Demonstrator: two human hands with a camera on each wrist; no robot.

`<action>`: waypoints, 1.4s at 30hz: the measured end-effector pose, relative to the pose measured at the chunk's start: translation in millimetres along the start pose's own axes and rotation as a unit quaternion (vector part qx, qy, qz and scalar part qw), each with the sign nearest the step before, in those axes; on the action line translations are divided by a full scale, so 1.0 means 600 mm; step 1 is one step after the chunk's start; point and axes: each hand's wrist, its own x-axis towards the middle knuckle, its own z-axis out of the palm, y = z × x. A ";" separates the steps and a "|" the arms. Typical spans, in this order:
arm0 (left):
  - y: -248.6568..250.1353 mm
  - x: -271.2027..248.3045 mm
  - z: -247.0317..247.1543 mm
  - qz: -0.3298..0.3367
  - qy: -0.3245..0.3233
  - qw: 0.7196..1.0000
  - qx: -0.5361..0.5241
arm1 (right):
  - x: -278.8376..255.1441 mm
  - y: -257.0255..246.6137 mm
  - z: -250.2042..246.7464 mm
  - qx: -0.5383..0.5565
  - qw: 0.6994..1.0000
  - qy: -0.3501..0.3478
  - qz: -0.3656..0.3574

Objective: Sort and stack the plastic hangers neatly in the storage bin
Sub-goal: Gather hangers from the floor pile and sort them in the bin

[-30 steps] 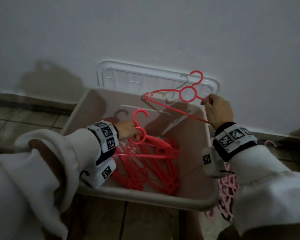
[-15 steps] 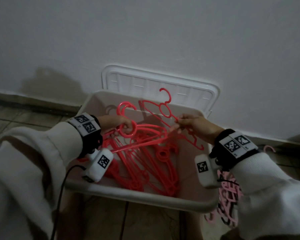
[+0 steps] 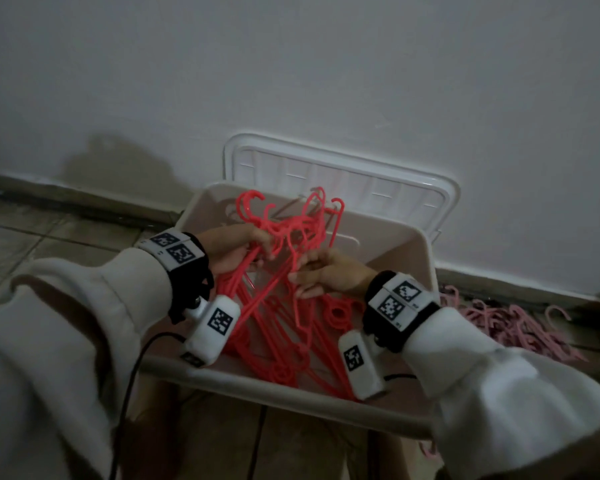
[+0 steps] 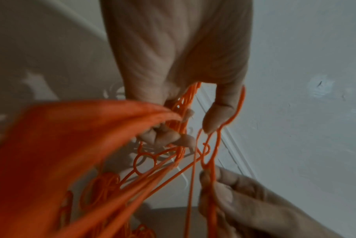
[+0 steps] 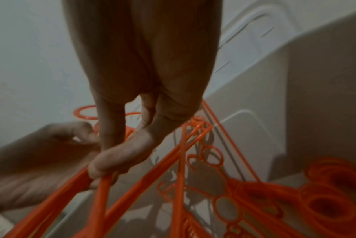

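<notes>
Both hands work above the bin (image 3: 420,244): left hand (image 3: 232,252) fingers curl round the red hangers (image 3: 284,289) near their hooks, bunching them w/ necks aligned. Right hand (image 3: 326,275) pinches one hanger's arm, prob. to slot it into the bunch. Pink hangers (image 3: 506,323) lie on floor, right of bin.

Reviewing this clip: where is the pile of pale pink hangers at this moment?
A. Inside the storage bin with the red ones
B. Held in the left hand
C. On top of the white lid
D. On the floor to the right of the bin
D: the pale pink hangers lie on the floor right of the storage bin, while both the left hand and the right hand grip the red hangers over the bin.
</notes>
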 end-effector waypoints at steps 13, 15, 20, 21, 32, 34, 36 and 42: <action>-0.043 0.008 -0.022 0.057 0.070 0.990 -0.111 | 0.053 -0.028 0.033 -0.425 0.901 0.086 -0.027; -0.045 0.008 -0.027 0.055 0.083 0.990 -0.103 | 0.057 -0.032 -0.002 -0.505 0.835 0.218 0.003; -0.045 0.009 -0.036 0.055 0.127 0.990 -0.024 | 0.091 -0.005 -0.063 -0.431 0.858 0.267 0.080; -0.046 0.009 -0.038 0.056 0.137 0.989 -0.006 | 0.097 0.002 -0.063 -0.436 0.859 0.257 0.082; -0.058 0.022 -0.066 0.071 0.220 0.972 0.037 | 0.126 0.035 -0.065 -0.463 0.855 0.232 0.022; -0.054 0.023 -0.066 0.081 0.234 0.968 0.039 | 0.125 0.035 -0.074 -0.442 0.858 0.260 -0.025; -0.052 0.025 -0.065 0.091 0.244 0.965 0.041 | 0.121 0.035 -0.085 -0.420 0.862 0.278 -0.063; -0.054 0.034 -0.062 0.100 0.257 0.957 0.089 | 0.099 0.039 -0.105 -0.368 0.870 0.299 -0.134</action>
